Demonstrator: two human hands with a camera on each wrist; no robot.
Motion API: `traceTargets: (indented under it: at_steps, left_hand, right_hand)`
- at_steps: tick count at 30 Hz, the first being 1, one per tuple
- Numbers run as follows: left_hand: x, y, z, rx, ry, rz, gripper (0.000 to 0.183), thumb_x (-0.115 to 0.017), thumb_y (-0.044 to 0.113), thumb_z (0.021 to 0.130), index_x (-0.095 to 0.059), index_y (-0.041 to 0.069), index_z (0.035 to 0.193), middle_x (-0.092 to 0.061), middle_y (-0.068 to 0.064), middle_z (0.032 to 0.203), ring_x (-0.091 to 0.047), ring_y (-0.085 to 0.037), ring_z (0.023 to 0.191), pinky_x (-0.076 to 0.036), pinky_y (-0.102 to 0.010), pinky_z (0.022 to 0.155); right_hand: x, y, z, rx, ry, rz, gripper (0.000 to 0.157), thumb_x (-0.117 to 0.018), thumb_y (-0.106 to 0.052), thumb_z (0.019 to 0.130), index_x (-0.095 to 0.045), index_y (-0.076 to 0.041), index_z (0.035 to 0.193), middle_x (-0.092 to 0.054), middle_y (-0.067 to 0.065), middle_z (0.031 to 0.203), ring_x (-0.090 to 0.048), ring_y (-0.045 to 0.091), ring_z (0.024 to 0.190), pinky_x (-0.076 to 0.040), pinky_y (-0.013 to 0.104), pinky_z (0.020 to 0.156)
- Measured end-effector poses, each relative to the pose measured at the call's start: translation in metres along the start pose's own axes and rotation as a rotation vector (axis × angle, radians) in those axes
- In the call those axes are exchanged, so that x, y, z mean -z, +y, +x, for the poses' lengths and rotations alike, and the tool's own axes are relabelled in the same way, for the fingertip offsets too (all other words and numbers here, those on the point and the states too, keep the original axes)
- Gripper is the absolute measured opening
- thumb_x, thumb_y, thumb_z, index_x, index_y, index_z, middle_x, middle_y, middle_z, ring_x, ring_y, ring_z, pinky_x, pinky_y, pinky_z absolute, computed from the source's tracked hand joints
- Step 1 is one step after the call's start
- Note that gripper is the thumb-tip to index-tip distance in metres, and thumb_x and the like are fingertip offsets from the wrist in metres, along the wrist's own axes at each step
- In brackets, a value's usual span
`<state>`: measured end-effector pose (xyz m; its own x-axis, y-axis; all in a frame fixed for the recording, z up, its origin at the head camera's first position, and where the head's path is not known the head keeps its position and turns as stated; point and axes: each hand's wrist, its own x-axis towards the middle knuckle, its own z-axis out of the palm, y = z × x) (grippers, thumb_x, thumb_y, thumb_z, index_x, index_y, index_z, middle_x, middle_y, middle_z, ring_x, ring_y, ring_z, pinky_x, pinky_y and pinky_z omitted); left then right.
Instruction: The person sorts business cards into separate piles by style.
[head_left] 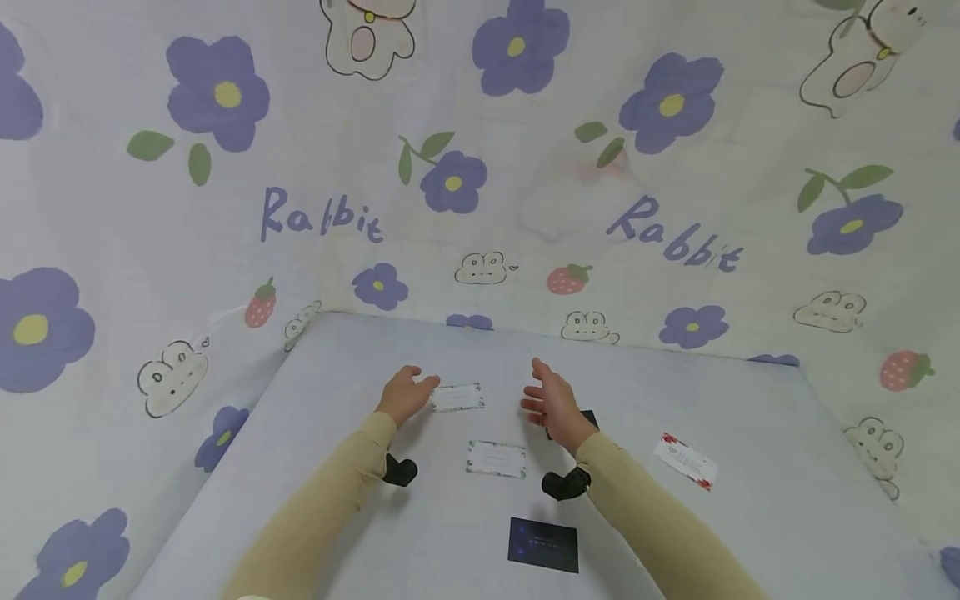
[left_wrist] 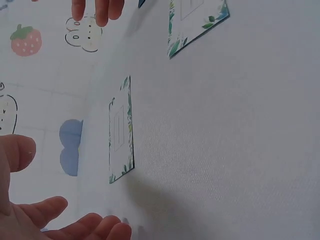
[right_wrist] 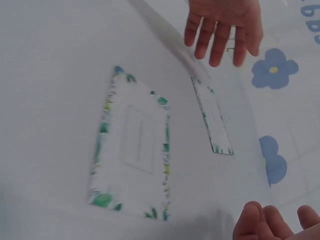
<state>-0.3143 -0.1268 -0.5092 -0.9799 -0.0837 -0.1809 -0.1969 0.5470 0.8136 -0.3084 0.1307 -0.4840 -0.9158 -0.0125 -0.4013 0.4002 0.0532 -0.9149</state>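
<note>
Surface (head_left: 757,400), pale and plain, is filling the lower middle of the head view, and we are watching two hands hanging over it. The left hand (head_left: 406,394) is hovering left of centre, its thumb and fingers parting wide and holding nothing. A fingertip is overlapping, from where we are looking, the left end of the far card (head_left: 459,397), yet in the left wrist view we are seeing that card lying flat, apart from the fingertips. The right hand (head_left: 557,407) is hovering right of centre, its fingers spreading loosely and gripping nothing. Behind it, the black card (head_left: 591,417) is lying mostly hidden from us.

The far card is showing a leafy border, and the middle card (head_left: 496,459), lying below it and slightly right, is showing a similar one; in the right wrist view we are seeing it blurred, left of centre. The navy card (head_left: 543,546) is lying near the bottom edge, right of centre, while the red card (head_left: 686,461) is slanting farther right, red at two corners. Tan sleeves (head_left: 322,492) are entering from below, and flowered cloth (head_left: 517,117) is spanning the upper frame.
</note>
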Motion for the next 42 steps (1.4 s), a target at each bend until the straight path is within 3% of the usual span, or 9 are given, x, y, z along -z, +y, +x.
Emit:
traceTargets:
  at_steps: [5,9,24,33,42]
  left_hand:
    - [-0.008,-0.006,0.016,0.033,0.039,-0.038,0.065,-0.055,0.037,0.099,-0.045,-0.005,0.147,-0.048,-0.028,0.151,-0.046,-0.043,0.141,-0.04,-0.052,0.116]
    - [-0.01,-0.008,0.021,0.045,0.056,-0.041,0.065,-0.056,0.037,0.098,-0.046,-0.005,0.146,-0.051,-0.028,0.149,-0.048,-0.043,0.14,-0.041,-0.052,0.116]
    - [-0.011,0.004,0.014,0.046,0.087,-0.046,0.062,-0.056,0.034,0.098,-0.047,-0.006,0.145,-0.051,-0.026,0.149,-0.046,-0.042,0.142,-0.04,-0.05,0.116]
    - [-0.018,0.01,0.013,0.068,0.117,-0.085,0.059,-0.058,0.032,0.098,-0.049,-0.007,0.142,-0.053,-0.028,0.146,-0.048,-0.042,0.139,-0.04,-0.051,0.116]
    - [-0.024,0.013,0.013,0.087,0.105,-0.145,0.06,-0.058,0.034,0.098,-0.05,-0.006,0.143,-0.053,-0.026,0.147,-0.05,-0.04,0.137,-0.043,-0.05,0.113]
  right_hand:
    - [-0.005,-0.007,0.016,-0.001,-0.019,-0.008,0.075,-0.041,-0.061,0.102,-0.032,-0.012,0.159,-0.043,0.022,0.156,-0.052,0.037,0.129,-0.049,0.041,0.099]
    - [-0.01,-0.012,0.022,-0.01,-0.026,-0.038,0.076,-0.042,-0.062,0.101,-0.031,-0.013,0.158,-0.042,0.022,0.156,-0.051,0.037,0.134,-0.048,0.044,0.105]
    - [-0.036,-0.014,0.038,-0.011,-0.05,-0.162,0.081,-0.046,-0.063,0.099,-0.027,-0.014,0.16,-0.044,0.022,0.155,-0.054,0.036,0.131,-0.052,0.036,0.09]
    - [-0.047,-0.007,0.042,-0.004,-0.1,-0.136,0.083,-0.045,-0.064,0.099,-0.023,-0.014,0.162,-0.042,0.024,0.157,-0.052,0.039,0.136,-0.051,0.045,0.104]
    - [-0.053,-0.006,0.039,-0.017,-0.141,-0.077,0.08,-0.044,-0.065,0.099,-0.028,-0.014,0.16,-0.04,0.025,0.158,-0.05,0.039,0.139,-0.049,0.045,0.105]
